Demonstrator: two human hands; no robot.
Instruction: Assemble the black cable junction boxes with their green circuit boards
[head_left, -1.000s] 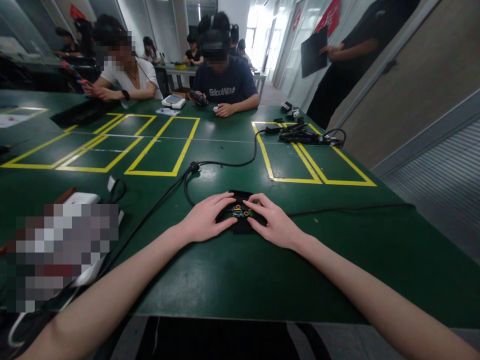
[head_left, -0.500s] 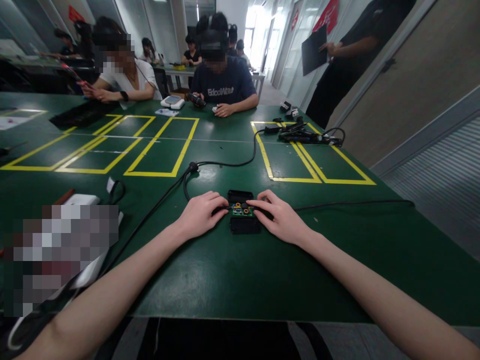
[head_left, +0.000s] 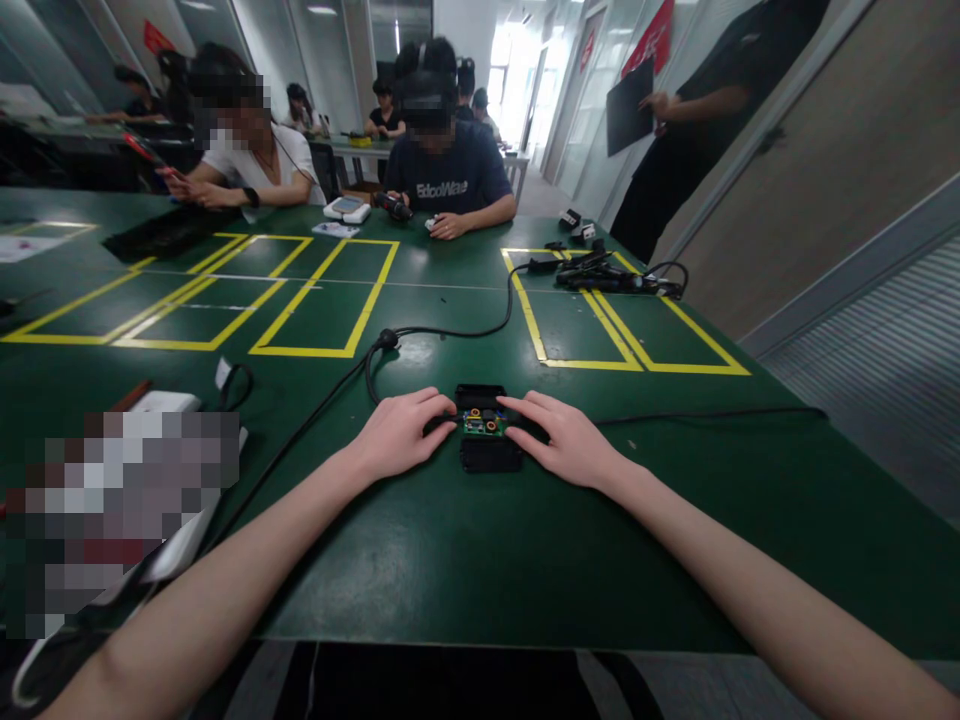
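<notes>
A small green circuit board (head_left: 484,424) with copper-coloured ring coils lies between my hands. Black cables run from both of its ends. Behind the board is one black plastic case half (head_left: 481,393); the other case half (head_left: 491,456) lies in front of it. My left hand (head_left: 409,428) pinches the black cable at the board's left end, its fingertips close to the board. At the right end, the thumb and index finger of my right hand (head_left: 561,436) sit on either side of the board's edge. Their exact contact is hard to see.
A black cable (head_left: 450,330) with a knob-like joint crosses the green table (head_left: 480,570). Bundled black cables (head_left: 607,272) lie at the back right. A white power strip (head_left: 165,402) is at the left. Across the table, a person (head_left: 450,170) holds a dark tool.
My right index finger has shifted slightly off the board's top towards its far edge. My left hand keeps its place. The whole view has tilted a little.
</notes>
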